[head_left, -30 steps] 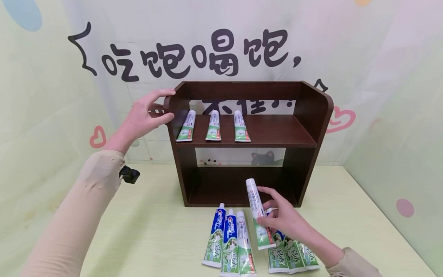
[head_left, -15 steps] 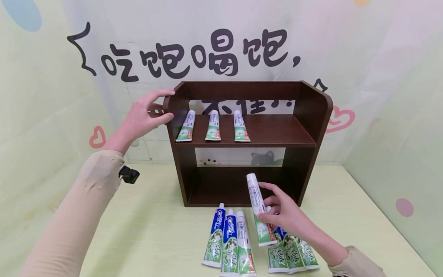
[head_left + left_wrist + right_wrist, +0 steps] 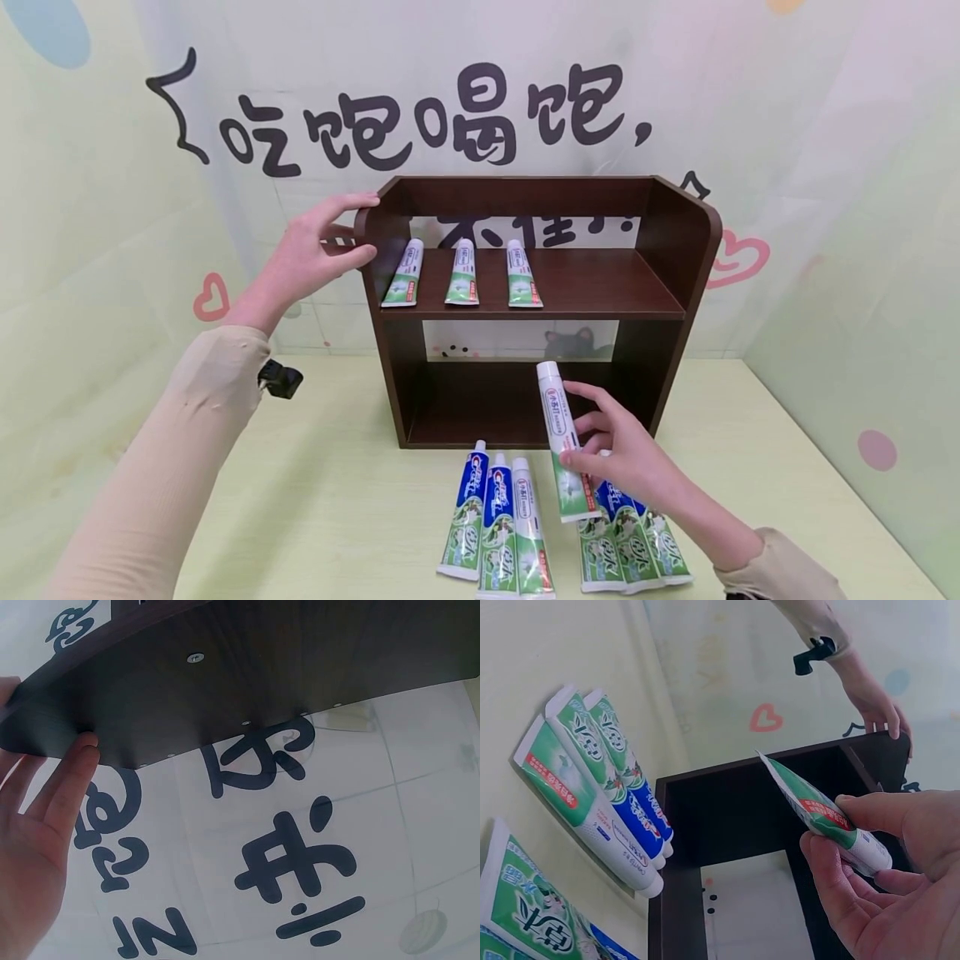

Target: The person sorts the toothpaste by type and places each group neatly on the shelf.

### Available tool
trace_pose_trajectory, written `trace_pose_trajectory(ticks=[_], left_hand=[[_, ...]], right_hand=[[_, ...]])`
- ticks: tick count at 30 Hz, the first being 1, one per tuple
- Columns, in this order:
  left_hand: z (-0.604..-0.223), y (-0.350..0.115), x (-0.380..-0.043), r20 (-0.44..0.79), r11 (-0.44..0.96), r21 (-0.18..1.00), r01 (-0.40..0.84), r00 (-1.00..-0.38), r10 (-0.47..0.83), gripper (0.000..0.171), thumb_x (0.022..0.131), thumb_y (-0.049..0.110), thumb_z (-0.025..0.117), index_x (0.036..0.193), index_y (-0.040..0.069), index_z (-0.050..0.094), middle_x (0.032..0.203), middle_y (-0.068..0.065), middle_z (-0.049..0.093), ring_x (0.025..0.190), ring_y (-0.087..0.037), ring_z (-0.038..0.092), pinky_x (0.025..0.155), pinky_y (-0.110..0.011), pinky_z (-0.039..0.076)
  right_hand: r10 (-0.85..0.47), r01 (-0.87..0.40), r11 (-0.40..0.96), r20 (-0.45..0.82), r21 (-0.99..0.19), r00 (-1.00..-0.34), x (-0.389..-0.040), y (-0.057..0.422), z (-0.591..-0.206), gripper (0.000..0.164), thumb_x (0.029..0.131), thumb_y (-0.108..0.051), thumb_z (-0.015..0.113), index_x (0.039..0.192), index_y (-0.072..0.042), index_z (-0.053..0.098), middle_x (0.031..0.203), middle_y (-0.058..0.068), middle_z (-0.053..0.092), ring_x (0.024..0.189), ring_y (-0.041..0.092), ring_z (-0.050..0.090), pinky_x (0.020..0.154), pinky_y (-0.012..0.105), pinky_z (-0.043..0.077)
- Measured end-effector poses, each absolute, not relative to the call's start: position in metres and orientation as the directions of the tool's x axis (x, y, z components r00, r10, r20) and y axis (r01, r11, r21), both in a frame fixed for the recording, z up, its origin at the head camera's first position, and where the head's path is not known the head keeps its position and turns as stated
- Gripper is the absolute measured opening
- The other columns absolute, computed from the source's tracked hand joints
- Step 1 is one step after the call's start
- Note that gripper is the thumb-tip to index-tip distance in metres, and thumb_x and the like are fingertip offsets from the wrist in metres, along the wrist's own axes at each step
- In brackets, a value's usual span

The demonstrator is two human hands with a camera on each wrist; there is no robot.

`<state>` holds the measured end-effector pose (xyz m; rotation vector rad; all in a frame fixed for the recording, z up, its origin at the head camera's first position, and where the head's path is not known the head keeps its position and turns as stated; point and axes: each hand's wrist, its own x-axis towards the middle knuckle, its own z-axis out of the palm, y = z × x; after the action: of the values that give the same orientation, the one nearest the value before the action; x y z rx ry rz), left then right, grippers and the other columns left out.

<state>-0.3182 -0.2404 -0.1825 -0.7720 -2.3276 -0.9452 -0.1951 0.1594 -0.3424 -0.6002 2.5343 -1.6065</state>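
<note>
R hand (image 3: 618, 450) grips a white/green toothpaste tube (image 3: 557, 421) by its lower half, thumb on one face, fingers on the other. Tube's in the air, just in front of the lower compartment (image 3: 480, 400) of a dk brown shelf unit (image 3: 607, 287). L hand (image 3: 318, 246) has fingers extended, resting on the unit's L side edge w/ thumb on the front edge.

Head view only: all three white/green tubes (image 3: 462, 275) in a row on the upper tier, spaced apart. R wrist view adds the tube's thin profile, its flat crimp nearly edge-on, & the fingertips behind it. L wrist view alone gets the outer face of the side panel, w/ a small metal fitting (image 3: 196, 658) & fingertips touching the wood.

Orientation: in head view, the cap points up & away from the person, leaning slightly L; crimp is toward the person, lower R. Long axis steep, approx. front-to-back. In R wrist view it slants from crimp at upper L to white end at lower R.

On the counter (image 3: 315, 483): L cluster (image 3: 498, 521) = two blue/green + one white/green; R cluster (image 3: 633, 542) = three blue/green, partly behind R hand & tube. All caps toward the unit where visible.
</note>
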Motion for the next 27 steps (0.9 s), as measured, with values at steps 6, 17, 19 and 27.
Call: trace_pose_trajectory(ticks=[6,17,19,27], left_hand=[[-0.183,-0.241,-0.319,0.64,0.596,0.442,0.67,-0.701,0.315,0.057,0.088,0.007,0.071,0.141,0.017,0.054,0.146,-0.002,0.053,0.086,0.002,0.063,0.077,-0.005,0.053],[-0.182,-0.24,-0.318,0.635,0.601,0.45,0.661,-0.71,0.304,0.057,0.088,0.008,0.071,0.141,0.017,0.054,0.146,-0.002,0.053,0.087,0.003,0.063,0.078,-0.005,0.053],[-0.182,-0.24,-0.317,0.634,0.602,0.451,0.659,-0.712,0.304,0.057,0.088,0.009,0.071,0.141,0.017,0.054,0.146,-0.001,0.053,0.087,0.003,0.063,0.078,-0.005,0.053],[-0.182,-0.24,-0.318,0.631,0.603,0.447,0.661,-0.711,0.311,0.057,0.088,0.009,0.072,0.141,0.019,0.054,0.146,-0.001,0.053,0.087,0.002,0.063,0.078,-0.005,0.053]], right_hand=[[-0.36,-0.292,0.385,0.15,-0.875,-0.921,-0.195,0.159,-0.334,0.081,0.084,-0.01,0.077,0.15,-0.025,0.033,0.11,0.018,0.066,0.077,0.018,0.069,0.065,0.028,0.062],[-0.351,-0.329,0.394,0.19,-0.859,-0.917,-0.195,0.161,-0.317,0.08,0.086,-0.012,0.076,0.151,-0.025,0.032,0.114,0.018,0.065,0.08,0.018,0.07,0.066,0.028,0.062],[-0.349,-0.334,0.398,0.195,-0.854,-0.916,-0.196,0.161,-0.315,0.08,0.086,-0.012,0.076,0.151,-0.025,0.032,0.114,0.018,0.065,0.08,0.017,0.07,0.066,0.028,0.062],[-0.342,-0.327,0.379,0.198,-0.866,-0.919,-0.199,0.16,-0.306,0.08,0.085,-0.007,0.076,0.15,-0.028,0.034,0.113,0.018,0.064,0.08,0.02,0.07,0.062,0.033,0.063]])
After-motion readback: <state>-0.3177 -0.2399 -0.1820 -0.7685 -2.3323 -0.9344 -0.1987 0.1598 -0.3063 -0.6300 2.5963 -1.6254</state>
